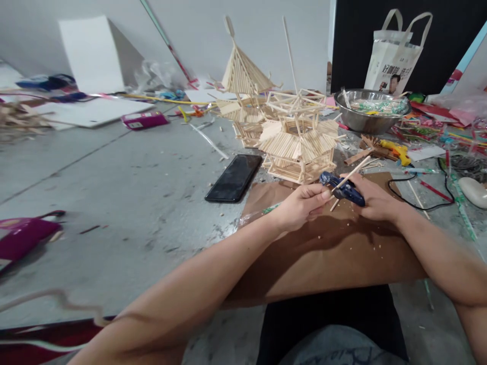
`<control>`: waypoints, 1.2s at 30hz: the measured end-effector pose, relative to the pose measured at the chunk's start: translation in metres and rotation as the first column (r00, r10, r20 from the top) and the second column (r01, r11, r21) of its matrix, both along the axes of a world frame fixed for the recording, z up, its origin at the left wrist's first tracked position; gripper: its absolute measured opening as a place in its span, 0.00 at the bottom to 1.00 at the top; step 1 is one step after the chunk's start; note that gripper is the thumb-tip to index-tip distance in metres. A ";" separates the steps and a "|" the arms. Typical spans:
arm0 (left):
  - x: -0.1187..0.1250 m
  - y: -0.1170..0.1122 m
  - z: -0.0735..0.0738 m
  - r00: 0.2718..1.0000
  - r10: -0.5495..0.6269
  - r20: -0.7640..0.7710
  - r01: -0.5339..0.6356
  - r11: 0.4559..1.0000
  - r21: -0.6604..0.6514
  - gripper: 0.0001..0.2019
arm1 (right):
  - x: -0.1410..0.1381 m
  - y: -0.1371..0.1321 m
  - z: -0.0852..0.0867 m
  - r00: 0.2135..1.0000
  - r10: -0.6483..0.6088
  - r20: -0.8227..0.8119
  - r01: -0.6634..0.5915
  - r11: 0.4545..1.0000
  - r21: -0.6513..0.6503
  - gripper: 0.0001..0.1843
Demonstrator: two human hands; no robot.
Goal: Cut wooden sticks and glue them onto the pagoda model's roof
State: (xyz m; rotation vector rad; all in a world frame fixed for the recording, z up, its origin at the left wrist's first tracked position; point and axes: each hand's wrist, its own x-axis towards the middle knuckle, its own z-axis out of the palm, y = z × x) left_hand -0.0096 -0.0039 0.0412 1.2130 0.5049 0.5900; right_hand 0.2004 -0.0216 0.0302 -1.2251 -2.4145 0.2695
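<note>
My left hand (304,200) is closed, pinching a thin wooden stick (356,169) that slants up to the right. In my right hand (375,196) are blue-handled pliers (349,191), with my fingers wrapped around the handles. The stick crosses the pliers; whether the jaws touch it is hidden. Another stick end (335,205) pokes out below the pliers. Both hands are over a brown cardboard sheet (304,268) dotted with small pale crumbs. Just beyond them stands a pavilion-like model (300,147) of wooden sticks, with a pointed stick roof (247,71) behind it.
A black phone (235,177) lies left of the cardboard. At the right are a yellow glue gun (397,151) with a black cord, a metal bowl (371,119) of wrapped sticks, and scattered scraps. Purple packs (144,119) lie leftward on the floor. A white bag (391,66) stands behind.
</note>
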 end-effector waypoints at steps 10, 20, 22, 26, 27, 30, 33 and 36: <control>-0.005 -0.003 -0.001 0.948 -0.317 0.015 0.315 0.934 -0.169 0.16 | 0.000 0.000 -0.001 0.984 0.165 0.062 -0.175 0.952 0.252 0.43; -0.008 -0.002 0.007 0.977 -0.214 -0.013 0.212 0.973 -0.095 0.14 | 0.033 0.024 -0.002 0.944 -0.285 0.164 0.218 0.917 0.335 0.39; -0.005 -0.002 0.008 0.992 -0.083 -0.097 0.079 0.996 -0.052 0.14 | 0.042 0.028 -0.002 0.901 -0.395 0.179 0.326 0.889 0.322 0.36; -0.001 0.000 0.004 0.970 0.089 -0.227 -0.074 0.995 0.071 0.13 | 0.054 0.035 -0.011 0.772 -0.576 0.269 0.521 0.816 0.252 0.40; -0.001 0.000 0.003 0.963 0.111 -0.247 -0.088 0.991 0.103 0.13 | 0.055 0.036 -0.013 0.738 -0.606 0.298 0.561 0.796 0.228 0.42; -0.001 0.002 -0.001 0.943 0.151 -0.298 -0.096 0.977 0.190 0.13 | 0.057 0.038 -0.017 0.689 -0.644 0.333 0.619 0.762 0.192 0.41; 0.000 0.002 -0.002 0.925 0.174 -0.338 -0.098 0.968 0.231 0.13 | 0.052 0.032 -0.010 0.738 -0.651 0.180 0.592 0.752 0.290 0.34; 0.002 0.002 -0.002 0.913 0.176 -0.367 -0.098 0.970 0.223 0.12 | 0.037 0.017 0.002 0.806 -0.590 -0.049 0.543 0.704 0.457 0.25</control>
